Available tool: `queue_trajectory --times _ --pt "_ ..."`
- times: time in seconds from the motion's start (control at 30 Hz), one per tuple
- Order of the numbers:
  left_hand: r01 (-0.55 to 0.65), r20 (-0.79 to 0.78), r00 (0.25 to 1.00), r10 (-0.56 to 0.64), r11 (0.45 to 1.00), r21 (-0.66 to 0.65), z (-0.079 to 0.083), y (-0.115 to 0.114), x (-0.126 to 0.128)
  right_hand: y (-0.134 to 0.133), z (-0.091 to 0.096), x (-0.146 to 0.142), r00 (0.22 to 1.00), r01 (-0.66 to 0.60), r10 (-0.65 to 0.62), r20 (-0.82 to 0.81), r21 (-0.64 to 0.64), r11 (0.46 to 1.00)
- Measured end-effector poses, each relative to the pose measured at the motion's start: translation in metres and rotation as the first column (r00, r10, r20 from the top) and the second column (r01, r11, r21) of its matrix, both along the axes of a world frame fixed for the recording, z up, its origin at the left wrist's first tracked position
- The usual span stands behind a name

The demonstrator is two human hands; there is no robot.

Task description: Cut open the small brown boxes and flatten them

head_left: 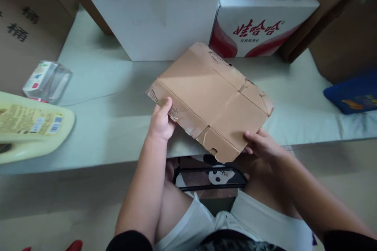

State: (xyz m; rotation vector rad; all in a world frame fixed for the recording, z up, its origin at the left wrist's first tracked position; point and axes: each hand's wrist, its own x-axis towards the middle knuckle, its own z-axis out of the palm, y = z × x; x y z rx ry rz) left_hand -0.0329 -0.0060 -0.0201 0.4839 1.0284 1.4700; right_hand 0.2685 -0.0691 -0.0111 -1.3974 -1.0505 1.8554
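A flattened brown cardboard box (203,90) is tilted in front of me, over the near edge of the pale green surface. Its edges are worn, with fold lines across it and clear tape along the near side. My left hand (162,119) grips its left edge, thumb on top and the other fingers mostly hidden beneath. At the near right corner my right hand (260,143) pinches the cardboard, with the thumb on the upper face. The underside of the cardboard is out of sight.
White cartons (165,19) and a red-and-white carton (256,23) stand behind. On the left of the covered surface (97,133) are a clear plastic pack (50,80), a yellow jug (35,129) and a big brown box (26,27). A blue item (353,92) lies right.
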Motion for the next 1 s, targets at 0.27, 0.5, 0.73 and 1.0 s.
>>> queue_trajectory --times 0.27,0.5,0.73,1.0 --pt "0.294 0.065 0.955 -0.288 0.947 -0.126 0.011 0.000 0.013 -0.051 0.035 0.062 0.763 0.513 -0.596 0.250 0.326 0.794" --pt "0.335 0.028 0.942 -0.334 0.941 -0.047 0.012 -0.001 0.012 -0.035 0.063 0.142 0.125 0.468 -0.905 0.408 0.780 0.416" --pt "0.375 0.010 0.927 -0.375 0.927 0.006 0.015 -0.001 0.014 0.082 0.055 0.180 -0.023 0.317 -0.695 0.719 0.665 0.677" --pt "0.389 0.001 0.921 -0.390 0.921 -0.021 0.012 0.008 0.016 0.230 0.065 0.182 -0.081 0.053 -0.683 0.726 0.687 0.724"
